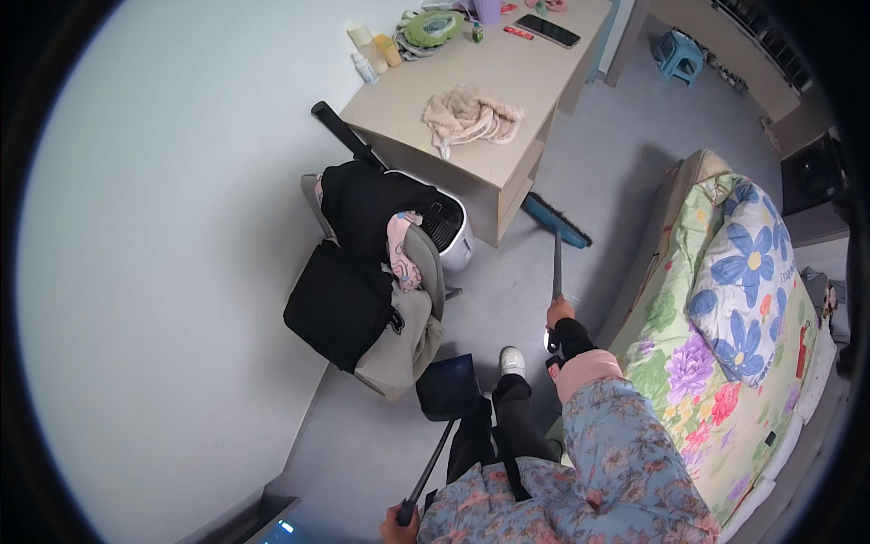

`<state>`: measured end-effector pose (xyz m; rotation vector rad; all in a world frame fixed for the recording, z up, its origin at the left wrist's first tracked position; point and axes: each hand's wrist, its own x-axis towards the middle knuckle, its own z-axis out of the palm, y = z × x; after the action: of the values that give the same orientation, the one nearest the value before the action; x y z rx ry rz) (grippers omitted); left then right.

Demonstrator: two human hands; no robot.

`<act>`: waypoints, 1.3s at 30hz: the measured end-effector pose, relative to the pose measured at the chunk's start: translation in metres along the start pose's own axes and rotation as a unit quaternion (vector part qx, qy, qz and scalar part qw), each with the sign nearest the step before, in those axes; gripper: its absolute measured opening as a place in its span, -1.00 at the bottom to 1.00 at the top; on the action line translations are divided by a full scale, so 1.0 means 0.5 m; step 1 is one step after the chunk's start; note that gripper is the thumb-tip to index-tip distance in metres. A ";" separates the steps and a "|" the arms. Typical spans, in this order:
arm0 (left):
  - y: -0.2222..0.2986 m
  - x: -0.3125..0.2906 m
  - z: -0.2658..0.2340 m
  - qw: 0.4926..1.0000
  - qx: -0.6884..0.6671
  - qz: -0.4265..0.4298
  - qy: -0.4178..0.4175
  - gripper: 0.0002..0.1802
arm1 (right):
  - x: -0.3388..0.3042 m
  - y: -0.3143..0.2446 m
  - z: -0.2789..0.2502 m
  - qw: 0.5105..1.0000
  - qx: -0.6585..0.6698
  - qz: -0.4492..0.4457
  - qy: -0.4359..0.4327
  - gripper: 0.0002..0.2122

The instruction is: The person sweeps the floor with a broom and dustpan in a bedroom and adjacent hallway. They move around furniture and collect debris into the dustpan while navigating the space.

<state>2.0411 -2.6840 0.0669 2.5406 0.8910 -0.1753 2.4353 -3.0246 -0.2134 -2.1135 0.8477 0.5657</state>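
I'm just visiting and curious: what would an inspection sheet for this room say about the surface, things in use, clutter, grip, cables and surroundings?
Surface: grey floor, smooth-looking.
Job's things: blue broom near the desk; dark dustpan near the grey chair.
Clutter: pale pink cloth and phone on the desk; black fabric over the chair.
Grip: right hand closed on the broom, left hand on the dustpan.
Cables: nothing seen.
Surroundings: flowered bed right, blue stool farther off, white wall left.
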 end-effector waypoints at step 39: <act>-0.582 0.152 -0.251 0.984 0.075 0.151 -0.048 -0.71 | -1.129 0.566 0.201 0.996 -0.034 0.062 -0.061 -0.75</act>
<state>1.9174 -2.3827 0.0537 2.7419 0.4622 -0.2755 1.8353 -2.8652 -0.0603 -2.0743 0.9050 0.7903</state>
